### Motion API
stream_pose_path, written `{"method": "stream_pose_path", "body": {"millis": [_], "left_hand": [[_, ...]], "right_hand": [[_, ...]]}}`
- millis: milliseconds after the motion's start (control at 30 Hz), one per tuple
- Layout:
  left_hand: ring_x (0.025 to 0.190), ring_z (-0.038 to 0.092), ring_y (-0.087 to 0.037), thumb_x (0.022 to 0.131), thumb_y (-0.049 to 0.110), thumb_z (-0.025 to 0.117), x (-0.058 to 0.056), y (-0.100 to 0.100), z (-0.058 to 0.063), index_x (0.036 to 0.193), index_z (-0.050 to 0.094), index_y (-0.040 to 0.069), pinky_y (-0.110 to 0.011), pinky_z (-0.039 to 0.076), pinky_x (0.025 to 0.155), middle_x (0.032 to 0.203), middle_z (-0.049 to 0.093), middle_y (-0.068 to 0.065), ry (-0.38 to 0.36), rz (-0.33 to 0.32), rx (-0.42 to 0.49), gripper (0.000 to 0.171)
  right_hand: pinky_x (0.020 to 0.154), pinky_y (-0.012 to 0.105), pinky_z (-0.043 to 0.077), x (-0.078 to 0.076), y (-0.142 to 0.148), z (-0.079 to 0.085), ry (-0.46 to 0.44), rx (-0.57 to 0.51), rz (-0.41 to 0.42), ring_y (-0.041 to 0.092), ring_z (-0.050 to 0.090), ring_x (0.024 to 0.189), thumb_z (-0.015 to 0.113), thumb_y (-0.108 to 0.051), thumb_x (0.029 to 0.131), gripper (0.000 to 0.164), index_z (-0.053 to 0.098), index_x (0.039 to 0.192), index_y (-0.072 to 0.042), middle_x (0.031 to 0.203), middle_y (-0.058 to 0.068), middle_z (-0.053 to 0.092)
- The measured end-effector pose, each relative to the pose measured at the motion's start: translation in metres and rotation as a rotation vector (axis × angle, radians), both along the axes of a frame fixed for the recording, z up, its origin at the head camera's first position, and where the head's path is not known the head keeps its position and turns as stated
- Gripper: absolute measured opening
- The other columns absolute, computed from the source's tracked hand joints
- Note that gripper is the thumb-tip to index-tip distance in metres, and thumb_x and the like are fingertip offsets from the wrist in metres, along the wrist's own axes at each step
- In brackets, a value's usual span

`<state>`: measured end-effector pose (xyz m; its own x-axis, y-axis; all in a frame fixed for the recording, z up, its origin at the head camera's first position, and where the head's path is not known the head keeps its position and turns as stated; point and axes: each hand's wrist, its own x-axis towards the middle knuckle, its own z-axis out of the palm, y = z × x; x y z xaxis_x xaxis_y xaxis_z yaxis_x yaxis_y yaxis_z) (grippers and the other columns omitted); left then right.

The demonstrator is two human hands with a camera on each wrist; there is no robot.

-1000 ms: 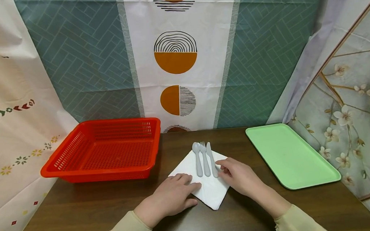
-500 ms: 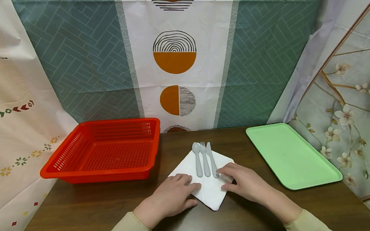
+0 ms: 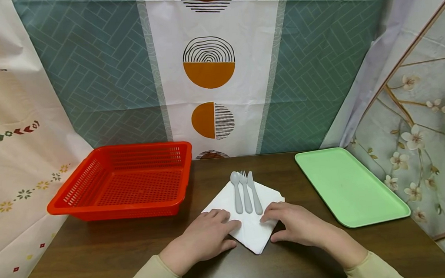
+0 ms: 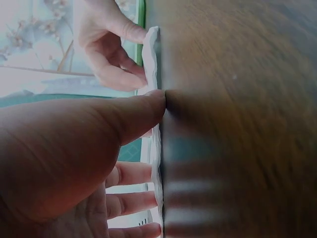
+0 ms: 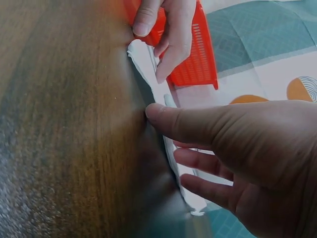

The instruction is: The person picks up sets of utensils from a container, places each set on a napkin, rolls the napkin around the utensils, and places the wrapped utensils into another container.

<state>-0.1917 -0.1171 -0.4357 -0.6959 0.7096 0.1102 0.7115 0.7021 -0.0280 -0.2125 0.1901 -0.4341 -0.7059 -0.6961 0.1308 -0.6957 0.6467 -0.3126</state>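
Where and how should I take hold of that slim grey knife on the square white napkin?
Probably best: pinch the grey knife by its handle, coming from the right, since the handle end lies nearest the right hand and the grey fork sits close on its left.

The counter (image 3: 99,266) has a dark brown wood-grain top, with a pale sheen of light at six o'clock. Near its middle I see a white napkin (image 3: 252,235), turned so that one corner points to six. From that napkin, a red plastic basket (image 3: 118,207) with perforated walls sits upright at ten o'clock, and a light green tray (image 3: 349,185) lies flat between two and three.
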Motion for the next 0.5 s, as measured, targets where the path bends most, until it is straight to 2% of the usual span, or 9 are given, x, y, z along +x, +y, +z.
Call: {"method": "stream_pose_path", "body": {"millis": [200,500], "left_hand": [[0.115,0.066,-0.027,0.098,0.043,0.083,0.0009,0.0008,0.0003,0.128,0.071,0.029,-0.045,0.057,0.092,0.118,0.065,-0.002,0.027,-0.003,-0.003,0.035],[0.111,0.065,-0.026,0.098,0.042,0.083,-0.0015,0.0022,-0.0031,0.126,0.070,0.026,-0.043,0.058,0.089,0.124,0.065,-0.002,0.046,-0.015,0.014,0.034]], "right_hand": [[0.092,0.035,0.058,-0.0011,-0.0002,0.0000,0.031,0.005,0.022,0.008,0.066,0.110,0.096,-0.019,0.087,0.037,0.078,0.119,-0.022,0.119,-0.017,0.068],[0.088,0.034,0.058,-0.0010,-0.0023,-0.0033,0.112,-0.004,0.040,0.008,0.066,0.103,0.091,-0.006,0.088,0.032,0.079,0.114,-0.022,0.112,-0.015,0.071]]}}
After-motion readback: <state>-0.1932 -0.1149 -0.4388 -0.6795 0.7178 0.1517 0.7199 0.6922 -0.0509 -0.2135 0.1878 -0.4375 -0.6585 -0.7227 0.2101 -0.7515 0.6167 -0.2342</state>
